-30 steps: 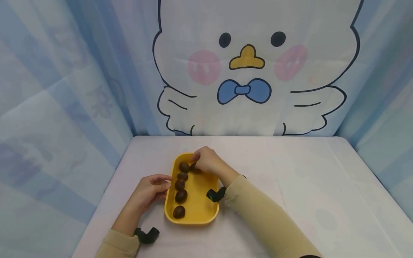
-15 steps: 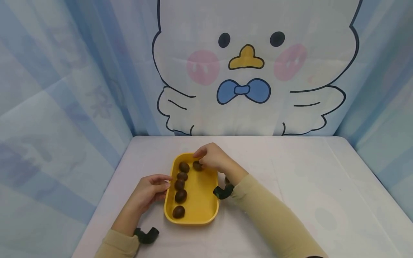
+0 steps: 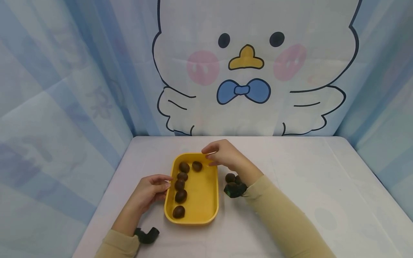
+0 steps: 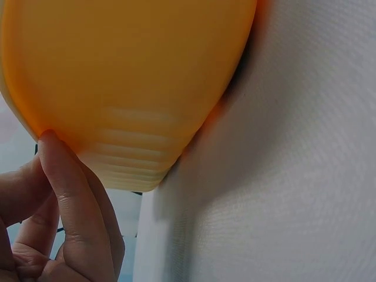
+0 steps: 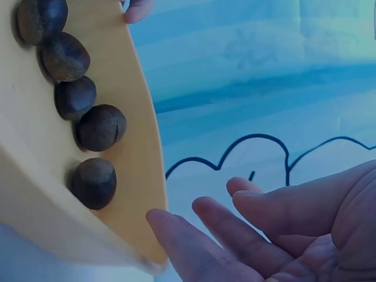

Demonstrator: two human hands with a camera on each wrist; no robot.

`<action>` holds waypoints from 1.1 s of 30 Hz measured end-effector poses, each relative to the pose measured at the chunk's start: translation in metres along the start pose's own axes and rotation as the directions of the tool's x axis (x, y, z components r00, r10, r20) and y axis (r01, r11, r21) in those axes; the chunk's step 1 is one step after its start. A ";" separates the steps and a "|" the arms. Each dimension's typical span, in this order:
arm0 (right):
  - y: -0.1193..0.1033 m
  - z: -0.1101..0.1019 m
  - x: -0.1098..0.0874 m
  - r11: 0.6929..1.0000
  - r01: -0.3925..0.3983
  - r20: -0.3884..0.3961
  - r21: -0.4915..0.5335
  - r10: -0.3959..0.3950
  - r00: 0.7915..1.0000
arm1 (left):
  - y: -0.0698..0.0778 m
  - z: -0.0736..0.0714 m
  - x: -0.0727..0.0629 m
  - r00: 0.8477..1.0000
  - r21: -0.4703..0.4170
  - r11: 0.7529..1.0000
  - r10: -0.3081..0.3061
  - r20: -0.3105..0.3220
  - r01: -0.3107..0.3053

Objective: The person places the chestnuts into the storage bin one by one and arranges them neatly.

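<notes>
A yellow tray (image 3: 200,200) lies lengthwise on the white table. Along its left side runs a column of several brown chestnuts (image 3: 181,196); one more chestnut (image 3: 197,166) sits by the far end, right of the column's top one. My left hand (image 3: 151,188) pinches the tray's left rim, and the left wrist view shows its fingertips (image 4: 50,147) against the outer wall. Over the far right corner of the tray is my right hand (image 3: 226,154), fingers loosely spread and nothing between them. In the right wrist view its fingertips are right at the tray's edge (image 5: 154,170).
Several more chestnuts (image 3: 230,178) lie on the table (image 3: 306,186) just right of the tray, partly hidden by the right wrist and its dark band (image 3: 235,190). A curtain (image 3: 245,118) with a cartoon bird stands behind the table, and curtains hang at both sides.
My right hand has let go of a chestnut at the tray's far end and drawn back up and right. Loose chestnuts beside the tray have come into view. The left hand stays put.
</notes>
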State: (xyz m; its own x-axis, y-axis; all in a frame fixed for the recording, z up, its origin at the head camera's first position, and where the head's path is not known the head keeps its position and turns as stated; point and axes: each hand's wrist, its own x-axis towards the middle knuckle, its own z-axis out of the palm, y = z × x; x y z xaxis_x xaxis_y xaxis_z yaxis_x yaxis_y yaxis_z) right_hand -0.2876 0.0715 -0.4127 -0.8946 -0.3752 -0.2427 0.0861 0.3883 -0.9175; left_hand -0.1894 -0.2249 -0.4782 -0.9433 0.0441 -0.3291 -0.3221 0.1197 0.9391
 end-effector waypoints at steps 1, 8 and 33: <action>0.000 -0.003 -0.002 1.000 0.003 0.001 0.003 -0.003 1.000 | 0.000 0.000 0.000 1.000 0.000 1.000 -0.001 -0.001 0.001; 0.004 -0.019 -0.017 1.000 0.024 -0.002 -0.015 -0.024 1.000 | -0.001 0.000 0.000 1.000 -0.008 1.000 -0.004 0.000 0.004; 0.065 -0.071 -0.052 0.988 -0.036 -0.022 -0.152 0.034 0.999 | 0.001 0.001 -0.002 1.000 -0.005 1.000 0.002 0.006 -0.002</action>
State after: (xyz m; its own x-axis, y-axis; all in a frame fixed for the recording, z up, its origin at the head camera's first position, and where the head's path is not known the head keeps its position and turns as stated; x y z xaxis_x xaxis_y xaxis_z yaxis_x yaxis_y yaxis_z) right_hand -0.2662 0.1763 -0.4376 -0.9006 -0.3435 -0.2665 0.0510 0.5252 -0.8495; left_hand -0.1881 -0.2239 -0.4763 -0.9435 0.0506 -0.3275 -0.3203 0.1148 0.9403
